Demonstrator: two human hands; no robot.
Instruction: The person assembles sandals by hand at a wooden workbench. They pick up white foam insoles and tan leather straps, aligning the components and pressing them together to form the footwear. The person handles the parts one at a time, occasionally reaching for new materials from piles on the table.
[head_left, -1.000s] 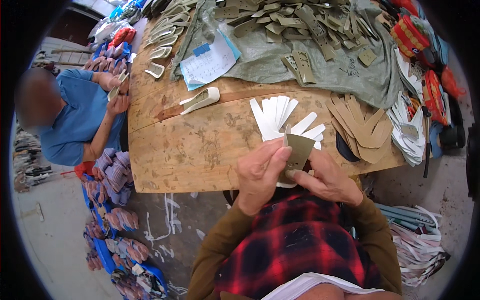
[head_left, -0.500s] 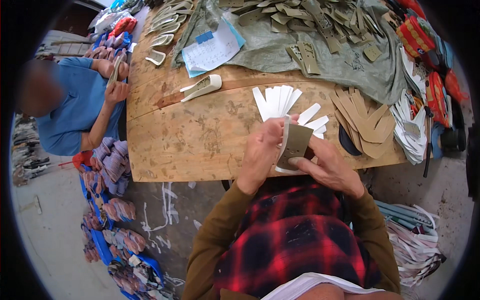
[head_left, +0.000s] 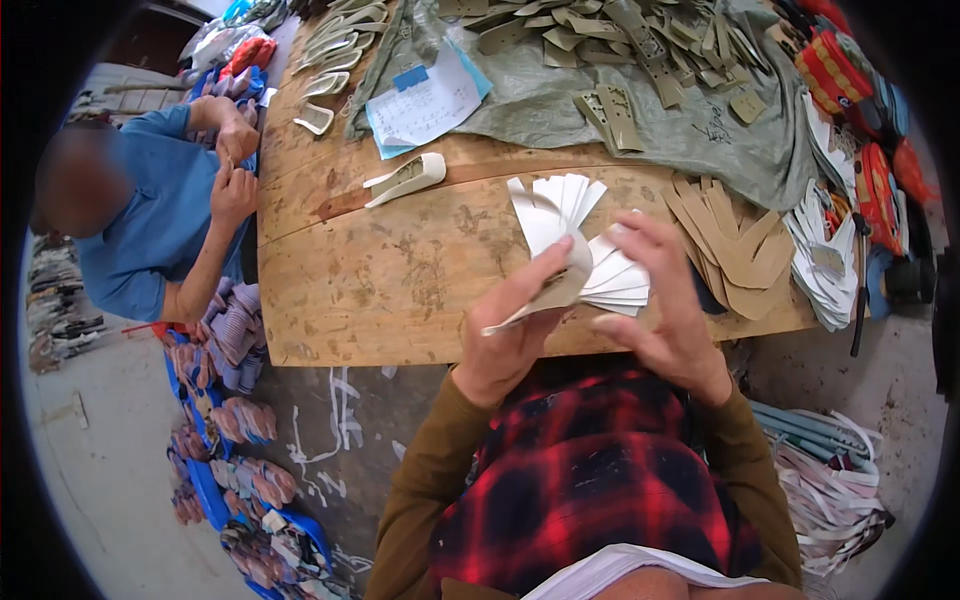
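My left hand (head_left: 500, 335) is closed on a curved insole piece (head_left: 568, 282) with a pale edge strip, tilted over the front of the wooden table. To its right, my right hand (head_left: 670, 310) is open, thumb and fingers apart and nothing between them. It is beside a fan of white strips (head_left: 615, 278) that lies between the two hands. Another fan of white strips (head_left: 553, 205) lies just beyond, partly hidden by the held piece. A separate curved piece with a white rim (head_left: 408, 180) rests farther left on the table (head_left: 350, 270).
Brown sole-shaped boards (head_left: 735, 255) lie right of my right hand. A grey-green sheet (head_left: 690, 135) at the back bears a heap of olive pieces (head_left: 640, 45). Written papers (head_left: 425, 110) lie left of it. Across the left edge sits a co-worker in a blue shirt (head_left: 150, 200).
My right hand has let go of the insole piece and opened toward the strips. My left hand has tilted the piece over. The co-worker's hands have come together.
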